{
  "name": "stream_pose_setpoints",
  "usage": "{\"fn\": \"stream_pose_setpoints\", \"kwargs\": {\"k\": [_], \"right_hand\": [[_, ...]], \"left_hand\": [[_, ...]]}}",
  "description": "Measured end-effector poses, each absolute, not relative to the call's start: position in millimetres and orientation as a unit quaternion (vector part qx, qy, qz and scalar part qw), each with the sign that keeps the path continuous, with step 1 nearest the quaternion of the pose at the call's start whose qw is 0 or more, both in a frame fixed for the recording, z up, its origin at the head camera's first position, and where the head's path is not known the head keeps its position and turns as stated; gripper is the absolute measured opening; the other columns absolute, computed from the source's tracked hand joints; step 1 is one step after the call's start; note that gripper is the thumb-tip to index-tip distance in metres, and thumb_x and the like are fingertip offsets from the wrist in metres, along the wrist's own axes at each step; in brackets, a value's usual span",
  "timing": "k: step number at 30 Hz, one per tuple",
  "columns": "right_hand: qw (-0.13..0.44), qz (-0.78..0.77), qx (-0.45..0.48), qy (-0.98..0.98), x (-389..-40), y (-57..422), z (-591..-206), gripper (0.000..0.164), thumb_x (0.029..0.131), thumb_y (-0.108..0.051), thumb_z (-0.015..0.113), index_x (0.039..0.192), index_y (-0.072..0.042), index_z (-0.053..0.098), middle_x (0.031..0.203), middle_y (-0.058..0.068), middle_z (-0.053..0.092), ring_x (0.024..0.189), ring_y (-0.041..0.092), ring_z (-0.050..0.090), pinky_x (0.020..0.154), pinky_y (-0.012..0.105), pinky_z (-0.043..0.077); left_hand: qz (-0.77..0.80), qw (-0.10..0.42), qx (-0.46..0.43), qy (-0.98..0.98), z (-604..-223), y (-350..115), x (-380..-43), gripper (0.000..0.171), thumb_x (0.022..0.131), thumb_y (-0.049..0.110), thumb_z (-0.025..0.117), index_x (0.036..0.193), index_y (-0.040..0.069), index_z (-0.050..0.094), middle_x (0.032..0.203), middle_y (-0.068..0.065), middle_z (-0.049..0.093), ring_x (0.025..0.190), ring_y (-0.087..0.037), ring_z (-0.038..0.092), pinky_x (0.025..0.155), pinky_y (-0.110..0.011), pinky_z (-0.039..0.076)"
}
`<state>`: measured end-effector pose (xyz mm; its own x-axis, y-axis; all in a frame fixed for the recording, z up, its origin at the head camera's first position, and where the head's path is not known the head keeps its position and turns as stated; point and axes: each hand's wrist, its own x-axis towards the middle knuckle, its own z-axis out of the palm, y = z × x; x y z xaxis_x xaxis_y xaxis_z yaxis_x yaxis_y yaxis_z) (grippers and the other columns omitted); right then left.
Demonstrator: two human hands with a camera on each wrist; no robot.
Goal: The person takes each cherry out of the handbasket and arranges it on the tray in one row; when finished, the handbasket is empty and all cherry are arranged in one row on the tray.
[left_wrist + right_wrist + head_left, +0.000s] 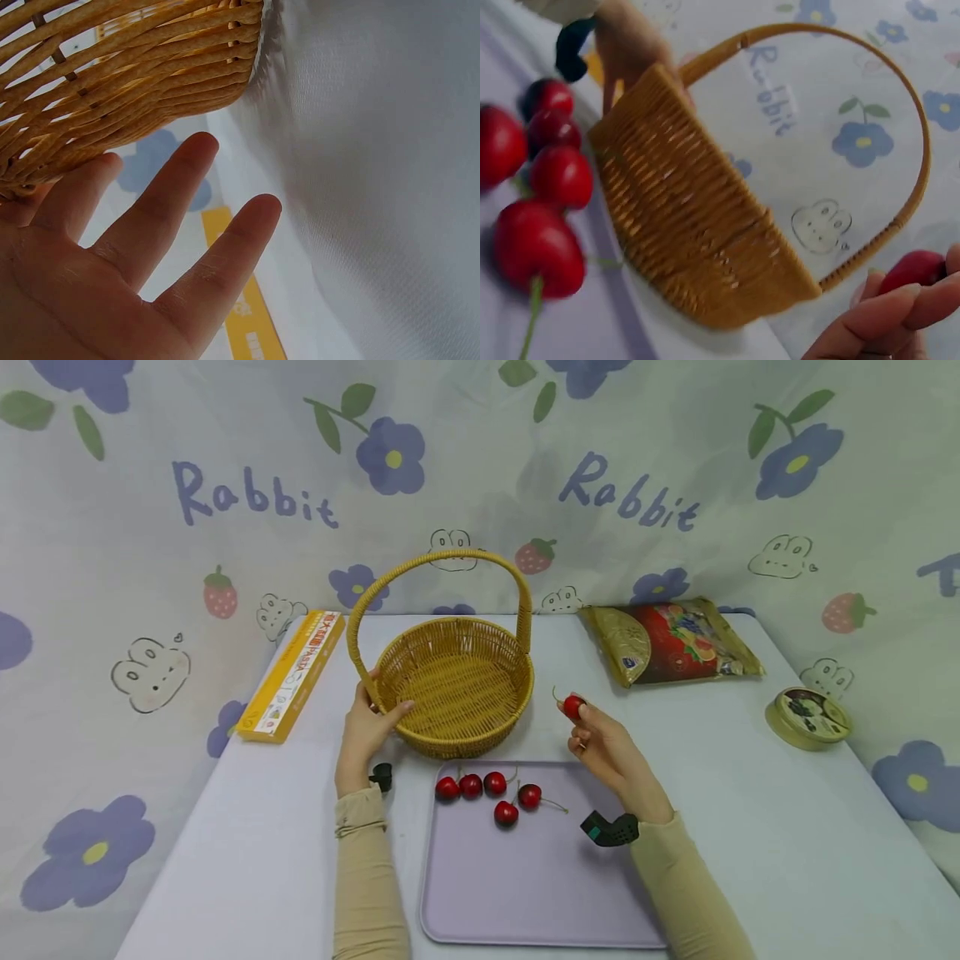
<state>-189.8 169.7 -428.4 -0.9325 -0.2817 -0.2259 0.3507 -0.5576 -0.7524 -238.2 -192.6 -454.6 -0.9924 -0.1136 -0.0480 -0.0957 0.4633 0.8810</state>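
My left hand (pixel 362 739) holds the left side of a wicker basket (pixel 461 745) by its rim, near the foot of its tall handle. The thumb lies over the rim. Outside the wall, in the left wrist view, the other fingers (pixel 161 199) are spread, some of them away from the weave. Between thumb and fingers my right hand (pixel 617 764) pinches a red cherry (pixel 573 707), its stem pointing up and left, in the air right of the basket. Several more cherries (pixel 506 814) lie along the back left of a lilac tray (pixel 540 885) in front of the basket. The basket's inside shows bare woven bottom.
A yellow pasta box (pixel 292 677) lies left of the basket. At the back right is a gold and red bag (pixel 675 642), with a round tin (pixel 808 718) nearer the right edge. A patterned cloth (pixel 480 468) hangs behind the white table (pixel 247 860).
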Motion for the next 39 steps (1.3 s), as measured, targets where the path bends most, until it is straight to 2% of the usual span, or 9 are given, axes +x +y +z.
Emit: {"fn": "stream_pose_setpoints", "kwargs": {"k": [3,7,11,15,20,25,27,32,39], "right_hand": [[0.168,-0.844,0.039,0.507,-178.7,179.1,-434.3,0.021,0.104,-0.017,0.043,0.125,-0.016,0.049,0.105,-0.01,0.06,0.064,0.001,0.039,0.069,0.017,0.04],[0.157,-0.776,0.032,0.61,-170.4,185.9,-437.7,0.041,0.1,-0.013,0.051,0.139,-0.006,0.043,0.107,-0.009,0.052,0.074,0.004,0.044,0.071,0.018,0.042],[0.153,-0.705,-0.004,0.692,-169.2,189.4,-439.6,0.053,0.096,-0.013,0.058,0.142,0.005,0.039,0.105,-0.013,0.059,0.083,0.006,0.05,0.072,0.019,0.044],[0.158,-0.655,-0.033,0.738,-166.6,190.7,-443.9,0.056,0.092,-0.012,0.064,0.139,0.008,0.042,0.103,-0.014,0.063,0.083,0.003,0.054,0.073,0.022,0.047],[0.17,-0.572,-0.042,0.801,-159.9,186.7,-452.3,0.048,0.083,-0.007,0.072,0.128,0.001,0.058,0.102,-0.001,0.065,0.065,0.006,0.049,0.061,0.021,0.042],[0.163,-0.444,-0.049,0.88,-156.6,176.9,-460.0,0.041,0.075,-0.007,0.079,0.115,-0.01,0.069,0.072,0.0,0.058,0.053,0.009,0.04,0.046,0.021,0.033],[0.155,-0.418,-0.05,0.894,-156.5,174.0,-461.7,0.041,0.073,-0.006,0.081,0.112,-0.012,0.07,0.069,0.0,0.058,0.053,0.01,0.042,0.047,0.021,0.034],[0.155,-0.413,-0.069,0.895,-159.2,171.4,-463.3,0.043,0.071,-0.004,0.082,0.113,-0.008,0.069,0.092,0.005,0.064,0.065,0.013,0.046,0.055,0.022,0.038],[0.162,-0.407,-0.089,0.895,-163.2,170.7,-464.2,0.047,0.072,-0.009,0.082,0.117,-0.007,0.066,0.099,0.007,0.064,0.071,0.014,0.047,0.058,0.023,0.04]], "left_hand": [[-0.514,0.006,0.059,-0.856,-454.2,-193.8,-238.5,0.09,0.084,0.047,0.071,0.154,0.03,0.017,0.153,-0.021,0.036,0.134,-0.043,0.044,0.101,-0.054,0.046],[-0.517,0.004,0.06,-0.854,-453.1,-195.7,-239.2,0.092,0.084,0.049,0.071,0.154,0.03,0.016,0.153,-0.023,0.036,0.135,-0.043,0.043,0.101,-0.054,0.045],[-0.518,0.0,0.066,-0.853,-453.6,-196.6,-240.0,0.092,0.084,0.049,0.071,0.154,0.032,0.015,0.153,-0.023,0.034,0.136,-0.043,0.042,0.104,-0.053,0.044],[-0.517,-0.004,0.067,-0.853,-455.5,-196.1,-240.1,0.092,0.083,0.05,0.071,0.155,0.032,0.015,0.154,-0.022,0.033,0.136,-0.043,0.042,0.105,-0.053,0.043],[-0.524,-0.001,0.065,-0.849,-457.5,-195.2,-239.4,0.091,0.084,0.047,0.072,0.154,0.03,0.017,0.155,-0.019,0.033,0.135,-0.043,0.043,0.105,-0.053,0.042],[-0.527,0.007,0.066,-0.847,-456.9,-197.7,-239.7,0.09,0.084,0.045,0.072,0.154,0.03,0.018,0.154,-0.02,0.034,0.134,-0.043,0.043,0.104,-0.053,0.043],[-0.529,0.004,0.069,-0.845,-456.3,-198.5,-240.3,0.09,0.084,0.045,0.072,0.154,0.03,0.017,0.154,-0.02,0.034,0.134,-0.043,0.043,0.104,-0.053,0.043],[-0.496,0.006,0.101,-0.862,-452.7,-196.8,-240.8,0.085,0.087,0.04,0.07,0.154,0.028,0.02,0.154,-0.018,0.036,0.133,-0.043,0.046,0.103,-0.054,0.043],[-0.363,0.003,0.155,-0.919,-443.3,-187.4,-235.8,0.081,0.092,0.048,0.058,0.152,0.006,0.022,0.13,-0.027,0.058,0.104,-0.046,0.064,0.078,-0.058,0.051]]}}
